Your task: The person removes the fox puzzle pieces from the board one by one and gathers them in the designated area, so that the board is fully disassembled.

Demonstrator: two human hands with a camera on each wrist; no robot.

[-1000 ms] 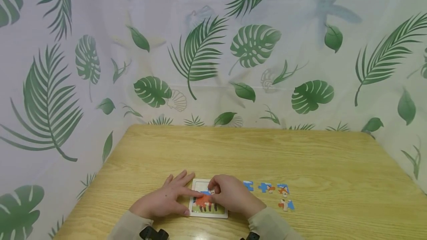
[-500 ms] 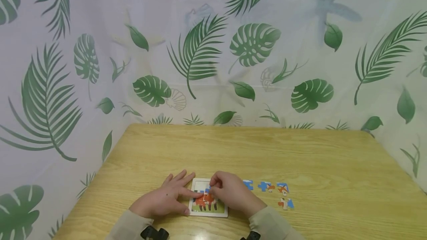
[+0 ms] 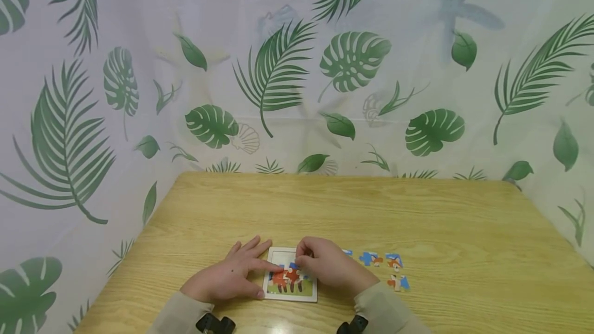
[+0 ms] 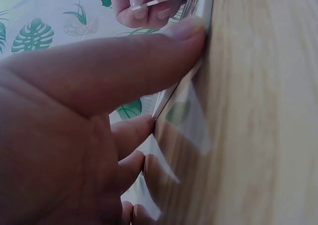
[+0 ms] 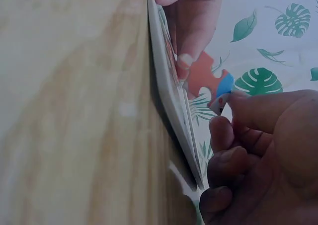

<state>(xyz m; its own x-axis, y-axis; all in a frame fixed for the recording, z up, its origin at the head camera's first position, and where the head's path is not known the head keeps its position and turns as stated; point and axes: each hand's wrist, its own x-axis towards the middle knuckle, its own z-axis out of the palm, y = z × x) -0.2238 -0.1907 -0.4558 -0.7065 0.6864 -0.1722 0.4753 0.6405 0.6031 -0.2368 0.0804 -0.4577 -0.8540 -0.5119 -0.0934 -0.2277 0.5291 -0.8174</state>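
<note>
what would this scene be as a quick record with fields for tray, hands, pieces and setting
puzzle tray: white-rimmed, partly filled, pale area showing at far side
placed pieces: red and green, near side
left hand: spread, index finger on placed pieces
right hand: pinches a mostly red puzzle piece, tilted
loose pieces: four visible right of tray, one partly hidden
table: wood-grain
backdrop: green leaf print

dim wrist views; tabletop (image 3: 325,210) catches glare (head view).
</note>
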